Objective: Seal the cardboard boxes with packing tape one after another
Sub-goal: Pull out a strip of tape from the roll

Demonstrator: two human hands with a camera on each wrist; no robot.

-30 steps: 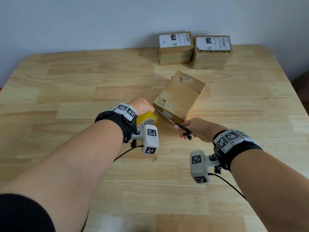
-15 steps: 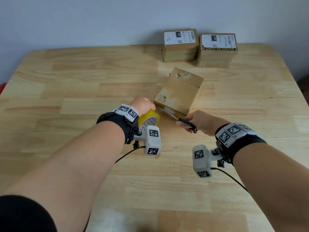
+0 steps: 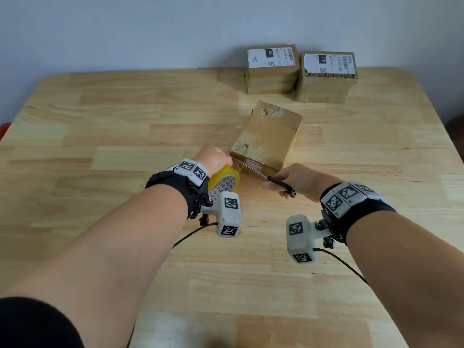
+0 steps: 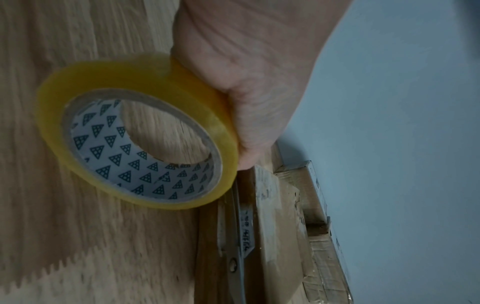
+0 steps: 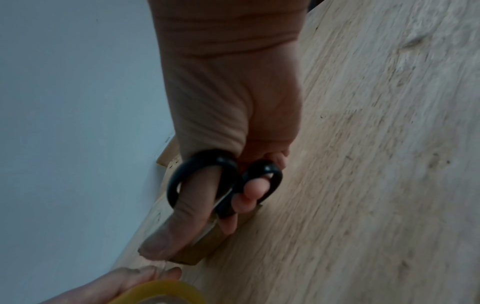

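Observation:
A worn cardboard box lies mid-table, turned at an angle. My left hand grips a yellowish roll of packing tape just left of the box's near corner; the roll has a white core printed with dark triangles. My right hand holds black-handled scissors, thumb and fingers through the loops. The blades run along the box's near face toward the left hand, and they look closed. Any tape strand between roll and box is too faint to see.
Two more cardboard boxes with white shipping labels stand side by side at the table's far edge against the wall. The wooden table stretches wide to the left and toward me. Wrist-camera cables hang under both forearms.
The view has shifted slightly, so the boxes sit higher in frame. Both hands stay at the box's near corner; the scissors have moved a little up along the near face.

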